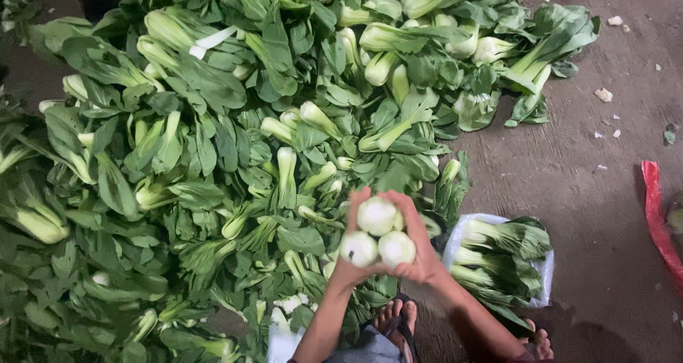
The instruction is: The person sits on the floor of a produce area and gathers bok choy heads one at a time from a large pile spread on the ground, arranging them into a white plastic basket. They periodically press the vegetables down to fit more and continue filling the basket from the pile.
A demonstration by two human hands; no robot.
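Observation:
A bunch of three bok choy heads [378,233] is held stem-ends up toward the camera, their pale round bases showing. My left hand [350,263] cups the bunch from the left and below. My right hand [420,253] wraps it from the right, fingers reaching over the top. Their green leaves hang down out of sight behind my hands. A large heap of loose bok choy [235,142] covers the ground in front of and to the left of my hands.
A white plastic bag [544,270] with several bok choy laid in it sits on the ground at the right. My sandalled feet [398,320] are below. A red strip [656,214] lies at the right edge. Small scraps dot the brown floor [605,93].

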